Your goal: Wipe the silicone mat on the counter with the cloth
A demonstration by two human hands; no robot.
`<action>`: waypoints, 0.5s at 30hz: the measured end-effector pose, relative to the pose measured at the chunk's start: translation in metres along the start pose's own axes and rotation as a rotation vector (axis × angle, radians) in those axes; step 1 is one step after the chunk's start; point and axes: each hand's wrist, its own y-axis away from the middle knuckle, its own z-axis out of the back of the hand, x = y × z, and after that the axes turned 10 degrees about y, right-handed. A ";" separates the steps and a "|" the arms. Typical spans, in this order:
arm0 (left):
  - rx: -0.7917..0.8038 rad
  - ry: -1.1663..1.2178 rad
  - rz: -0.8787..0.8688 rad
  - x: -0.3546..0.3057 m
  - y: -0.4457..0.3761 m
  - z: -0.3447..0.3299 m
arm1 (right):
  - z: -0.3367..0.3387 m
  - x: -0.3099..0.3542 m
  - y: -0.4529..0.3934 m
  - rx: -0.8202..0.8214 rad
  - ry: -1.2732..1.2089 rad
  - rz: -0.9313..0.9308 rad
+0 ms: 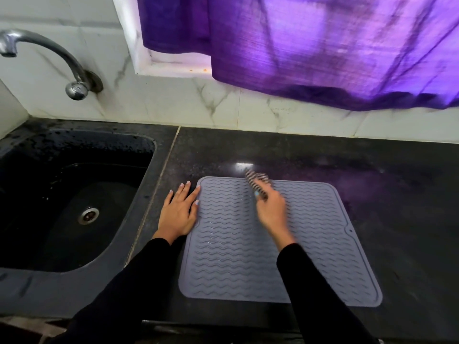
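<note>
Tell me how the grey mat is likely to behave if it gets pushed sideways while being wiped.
The mat looks thin and flat, so it is probably floppy and light. On the glossy counter it may slide; the left hand presses its edge, seemingly to steady it. The right hand holds the cloth.

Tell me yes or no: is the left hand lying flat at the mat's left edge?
Yes, the left hand lies flat with fingers straight, its fingertips on the left edge of the mat.

I am seeing the right hand (270, 207) motion-blurred; the striped cloth (257, 181) in it is smeared, its pattern indistinct. The curtain (323, 45) is running off-frame.
</note>
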 end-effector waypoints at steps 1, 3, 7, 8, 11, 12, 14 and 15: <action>-0.001 -0.004 0.001 0.000 0.000 0.000 | -0.010 0.003 0.011 0.059 0.158 0.126; -0.003 -0.005 0.006 0.001 -0.001 0.000 | -0.025 0.001 0.025 0.113 0.411 0.271; -0.003 -0.017 0.001 0.001 -0.001 -0.001 | -0.026 -0.005 0.022 0.115 0.504 0.319; -0.003 -0.015 -0.001 0.001 -0.001 -0.001 | -0.023 -0.005 0.019 0.136 0.496 0.323; -0.006 -0.007 0.002 0.000 -0.001 0.000 | -0.009 -0.004 0.003 0.253 0.445 0.331; -0.003 -0.004 0.002 0.000 -0.001 0.001 | -0.004 -0.003 -0.004 0.301 0.401 0.313; 0.004 0.001 0.002 0.000 -0.001 0.001 | 0.009 -0.003 -0.021 0.393 0.097 0.123; 0.007 0.003 0.001 0.000 -0.001 0.001 | 0.019 -0.002 -0.026 0.380 -0.142 -0.005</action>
